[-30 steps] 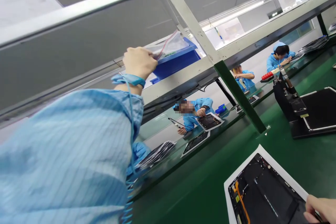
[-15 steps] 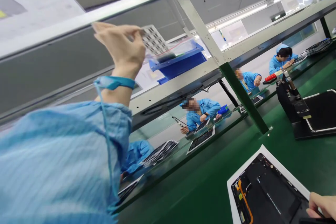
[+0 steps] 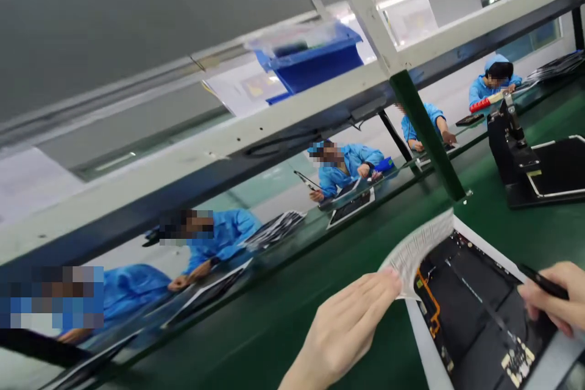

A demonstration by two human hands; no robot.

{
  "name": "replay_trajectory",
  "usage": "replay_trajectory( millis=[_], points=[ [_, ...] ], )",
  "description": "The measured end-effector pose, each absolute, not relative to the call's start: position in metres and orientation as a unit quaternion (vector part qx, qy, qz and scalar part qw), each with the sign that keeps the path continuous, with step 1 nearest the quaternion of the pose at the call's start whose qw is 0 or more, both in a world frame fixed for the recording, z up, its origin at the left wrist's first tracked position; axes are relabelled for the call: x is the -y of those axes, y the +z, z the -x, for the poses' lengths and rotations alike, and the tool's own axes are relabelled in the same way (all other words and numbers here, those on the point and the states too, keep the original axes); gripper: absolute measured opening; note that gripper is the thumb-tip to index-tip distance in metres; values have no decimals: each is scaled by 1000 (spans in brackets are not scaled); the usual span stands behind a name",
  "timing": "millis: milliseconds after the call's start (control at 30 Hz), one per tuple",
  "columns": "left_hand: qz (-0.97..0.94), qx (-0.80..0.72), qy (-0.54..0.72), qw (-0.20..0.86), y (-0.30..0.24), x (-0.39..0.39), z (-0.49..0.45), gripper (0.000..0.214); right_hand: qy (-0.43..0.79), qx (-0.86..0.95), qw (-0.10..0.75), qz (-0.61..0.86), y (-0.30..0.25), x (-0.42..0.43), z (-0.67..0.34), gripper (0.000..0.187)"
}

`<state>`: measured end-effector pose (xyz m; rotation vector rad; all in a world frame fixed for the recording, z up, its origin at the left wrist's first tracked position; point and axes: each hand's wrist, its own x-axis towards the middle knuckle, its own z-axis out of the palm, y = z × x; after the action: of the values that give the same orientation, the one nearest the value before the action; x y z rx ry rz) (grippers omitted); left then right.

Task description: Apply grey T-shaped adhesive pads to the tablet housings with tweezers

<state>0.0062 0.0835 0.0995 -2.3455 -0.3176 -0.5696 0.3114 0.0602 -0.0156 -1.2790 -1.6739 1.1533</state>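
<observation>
My left hand (image 3: 350, 323) pinches a thin white sheet of small rectangular pads (image 3: 423, 250) by its near edge. The sheet curves upward over the left corner of an opened tablet-like device (image 3: 484, 304). That device has a black inside, an orange ribbon cable and a small circuit board near its lower end; it lies on white backing (image 3: 418, 338). Over its right edge, my right hand (image 3: 560, 295) is closed around a slim black pointed tool (image 3: 543, 280). Its exact kind is unclear.
A black fixture (image 3: 507, 164) stands on the green bench (image 3: 256, 335) at the right. Blue bins (image 3: 315, 67) sit on the overhead shelf (image 3: 201, 164). Beyond the shelf post (image 3: 429, 134), several co-workers in blue work at devices; a stack of panels (image 3: 274, 228) lies near them.
My left hand has come down from the shelf bins to the opened device, bringing the white sheet with it. My right hand and its black tool now show more fully.
</observation>
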Motion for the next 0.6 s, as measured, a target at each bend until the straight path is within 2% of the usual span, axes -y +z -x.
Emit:
replay_trajectory(
  millis=[133, 200, 267, 367, 500, 600],
  points=[
    [924, 111, -252, 265, 72, -78, -14, 29, 693, 533, 193, 447, 33, -77, -280, 36],
    [935, 93, -253, 231, 67, -74, -20, 33, 748, 505, 120, 413, 45, -86, -254, 45],
    [943, 73, -251, 205, 64, -67, -24, 37, 767, 494, 92, 399, 48, -93, -228, 50],
    [953, 49, -245, 170, 61, -53, -25, 37, 757, 495, 126, 409, 43, -101, -199, 42],
    [951, 44, -278, 130, 56, -48, -11, 28, 693, 529, 256, 418, 44, -118, -182, 28],
    [906, 152, -377, 117, 59, -69, 10, 27, 621, 572, 348, 408, 56, -138, -175, 24]
  ],
)
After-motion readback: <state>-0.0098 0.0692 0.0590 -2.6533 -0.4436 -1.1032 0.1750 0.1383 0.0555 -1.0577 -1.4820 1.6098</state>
